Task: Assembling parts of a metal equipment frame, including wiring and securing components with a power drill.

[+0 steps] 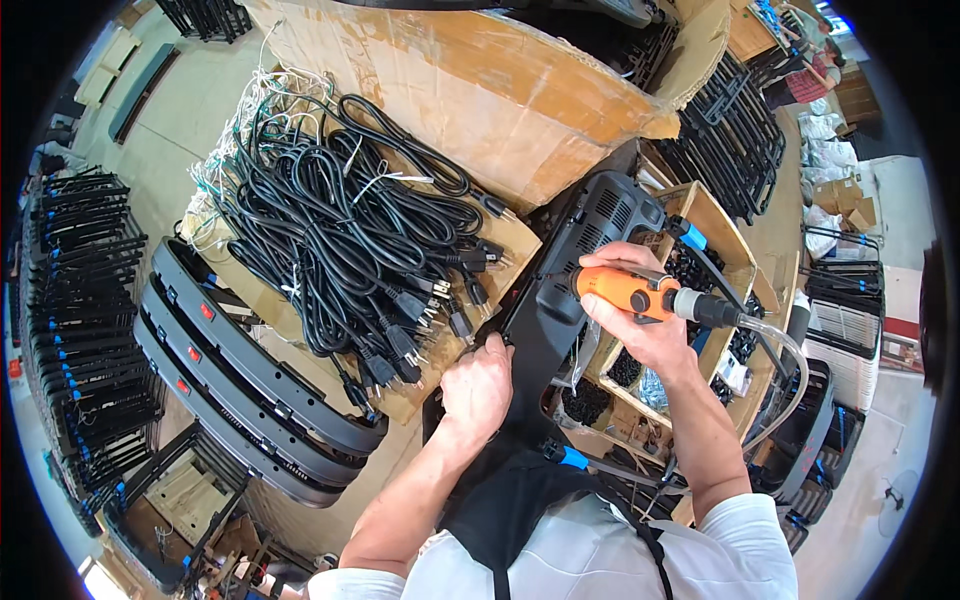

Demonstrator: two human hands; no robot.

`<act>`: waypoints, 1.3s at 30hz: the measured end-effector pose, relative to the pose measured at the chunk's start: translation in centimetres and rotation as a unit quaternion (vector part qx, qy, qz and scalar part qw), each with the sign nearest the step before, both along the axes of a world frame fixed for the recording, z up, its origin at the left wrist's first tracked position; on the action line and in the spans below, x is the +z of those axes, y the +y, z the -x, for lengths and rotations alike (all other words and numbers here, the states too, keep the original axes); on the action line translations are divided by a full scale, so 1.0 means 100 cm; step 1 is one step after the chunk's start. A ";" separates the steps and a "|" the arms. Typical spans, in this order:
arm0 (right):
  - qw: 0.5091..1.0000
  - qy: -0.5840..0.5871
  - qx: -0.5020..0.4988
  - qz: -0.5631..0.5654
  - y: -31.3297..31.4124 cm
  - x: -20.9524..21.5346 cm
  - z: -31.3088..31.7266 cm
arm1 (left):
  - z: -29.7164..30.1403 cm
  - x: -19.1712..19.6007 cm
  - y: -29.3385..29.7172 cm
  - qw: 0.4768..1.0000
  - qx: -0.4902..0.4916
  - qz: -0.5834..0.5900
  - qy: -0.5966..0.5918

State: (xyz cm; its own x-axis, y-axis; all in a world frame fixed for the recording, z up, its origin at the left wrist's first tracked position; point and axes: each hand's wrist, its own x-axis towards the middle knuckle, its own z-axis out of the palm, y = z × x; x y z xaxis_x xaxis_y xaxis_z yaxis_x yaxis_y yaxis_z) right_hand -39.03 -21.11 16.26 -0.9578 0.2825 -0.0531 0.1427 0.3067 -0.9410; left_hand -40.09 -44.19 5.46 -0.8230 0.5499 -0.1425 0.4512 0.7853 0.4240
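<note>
My right hand (655,338) is wrapped round an orange air screwdriver (618,290), whose black rear end joins a clear hose (798,375). The tool's front end points left, against or just over a black plastic housing (603,212) with vent slots; its tip is hard to see. Lower left of it, my left hand (478,392) is closed, with its fingertips at the edge of the black housing and what they grip hidden. Beside that hand lies a big heap of black power cords (340,220) with their plugs, on a cardboard sheet (515,243).
A wooden parts tray (735,240) with black small parts stands to the right. Curved black panels with red switches (255,350) are stacked at left. A tall cardboard box (470,90) rises behind. Racks of black frames (85,340) line the left; people (812,75) are far right.
</note>
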 end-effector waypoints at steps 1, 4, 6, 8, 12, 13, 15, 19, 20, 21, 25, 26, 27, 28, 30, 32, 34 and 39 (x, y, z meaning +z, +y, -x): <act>1.000 -0.004 0.003 -0.002 -0.001 -0.001 0.001 | 0.001 0.000 0.000 1.000 0.000 -0.001 -0.001; 0.999 -0.022 0.012 -0.025 -0.002 -0.002 0.005 | 0.002 0.002 0.000 1.000 -0.001 0.005 -0.010; 0.998 -0.027 0.022 -0.046 -0.003 -0.005 0.008 | 0.002 0.003 0.000 1.000 -0.003 0.003 -0.016; 0.997 -0.045 0.027 -0.057 -0.009 -0.001 0.012 | 0.003 0.002 -0.001 1.000 -0.003 0.002 -0.014; 0.995 -0.076 0.036 -0.055 -0.020 0.000 0.016 | 0.002 -0.002 -0.001 1.000 -0.006 -0.004 -0.011; 0.994 -0.082 0.042 -0.051 -0.019 -0.004 0.017 | 0.002 -0.003 -0.001 1.000 -0.005 -0.007 -0.012; 0.995 -0.078 0.046 -0.045 -0.018 -0.008 0.017 | 0.002 -0.003 -0.002 1.000 -0.007 -0.016 -0.007; 0.995 -0.050 0.050 -0.074 -0.019 -0.012 0.019 | 0.001 -0.005 -0.003 0.999 -0.007 0.015 0.036; 0.996 -0.032 0.049 -0.066 -0.020 -0.015 0.017 | 0.000 -0.006 -0.003 1.000 -0.004 -0.001 0.019; 0.997 -0.015 0.047 -0.057 -0.020 -0.017 0.016 | 0.000 -0.006 -0.003 1.000 -0.002 -0.016 0.002; 0.997 -0.029 0.048 -0.059 -0.019 -0.019 0.016 | -0.001 -0.006 -0.003 1.000 -0.013 -0.006 0.009; 0.995 -0.053 0.056 -0.068 -0.020 -0.016 0.016 | -0.001 -0.008 -0.004 1.000 -0.016 -0.008 0.007; 0.995 -0.052 0.055 -0.067 -0.020 -0.016 0.015 | -0.001 -0.008 -0.005 1.000 -0.019 -0.011 0.006; 0.998 -0.039 0.039 -0.038 -0.024 -0.016 0.018 | 0.001 -0.005 -0.008 1.000 -0.018 -0.008 0.009; 0.999 -0.041 0.009 -0.028 -0.028 -0.008 0.010 | 0.003 0.006 -0.011 0.999 -0.018 -0.034 -0.015; 0.997 0.040 -0.032 -0.060 -0.027 -0.001 -0.014 | 0.007 0.028 -0.012 0.983 0.043 -0.169 -0.063; 0.992 0.058 -0.107 -0.019 -0.032 0.012 -0.037 | -0.002 0.032 -0.022 0.908 0.113 -0.344 -0.212; 0.977 0.086 -0.187 0.063 -0.053 0.023 -0.094 | -0.031 0.021 -0.021 0.495 0.263 -0.456 -0.692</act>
State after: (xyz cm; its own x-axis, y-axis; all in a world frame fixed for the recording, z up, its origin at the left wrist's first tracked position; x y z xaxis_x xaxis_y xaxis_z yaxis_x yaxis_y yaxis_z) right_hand -29.59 -26.44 18.57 -0.7870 0.6155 0.0425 0.0586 0.1433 -0.9879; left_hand -37.00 -46.26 7.61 -0.3485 0.6661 -0.6595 -0.9307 -0.1626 0.3276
